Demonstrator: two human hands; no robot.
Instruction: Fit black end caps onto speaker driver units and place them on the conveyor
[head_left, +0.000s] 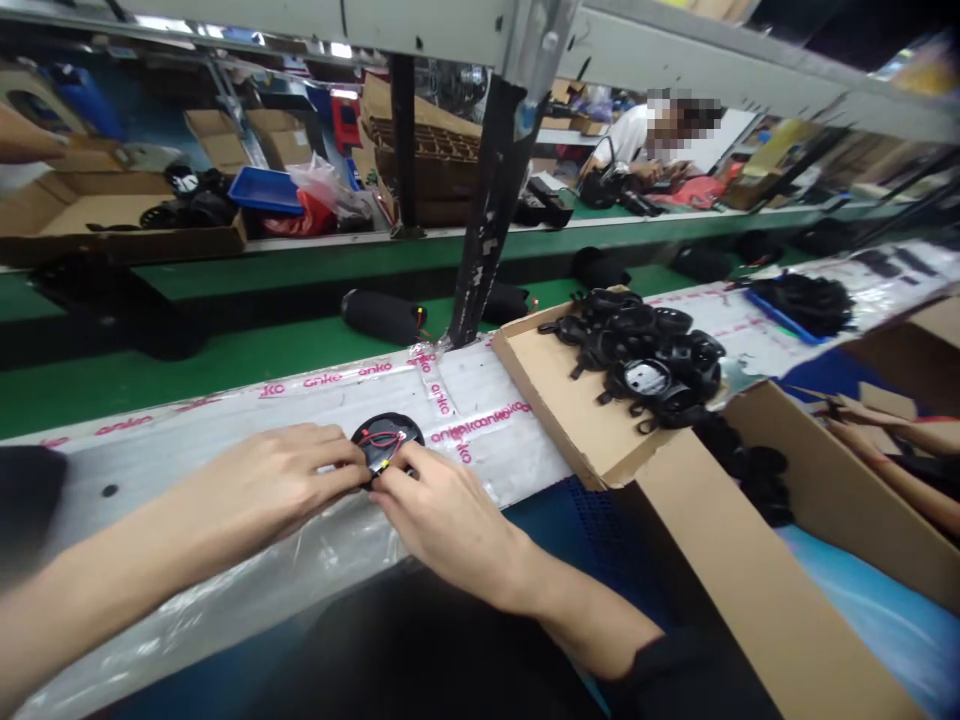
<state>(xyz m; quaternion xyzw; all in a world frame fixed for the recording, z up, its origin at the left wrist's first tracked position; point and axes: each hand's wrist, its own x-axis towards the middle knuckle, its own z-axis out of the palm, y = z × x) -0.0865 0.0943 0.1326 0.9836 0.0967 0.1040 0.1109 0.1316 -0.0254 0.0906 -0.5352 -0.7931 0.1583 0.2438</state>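
A black round plastic cap (387, 424) lies on the plastic-covered bench ledge, its hollow side facing up. Thin red wires (379, 437) curl inside it, with a small yellow piece (385, 464) near the closer rim. My left hand (311, 470) grips the cap's left and near edge with bent fingers. My right hand (442, 510) is closed at the near right rim, thumb and fingers pinched beside the yellow piece. The fingertips partly hide the cap, so whether the right hand also pinches a wire cannot be made out.
Right of my hands, a shallow cardboard tray (540, 400) holds many black round parts. A blue tray (787, 320) stands farther right. Behind runs a green conveyor (292, 385) carrying black cylinders (382, 315), past a dark metal post (487, 220). Another person's hands (870, 425) are at the right.
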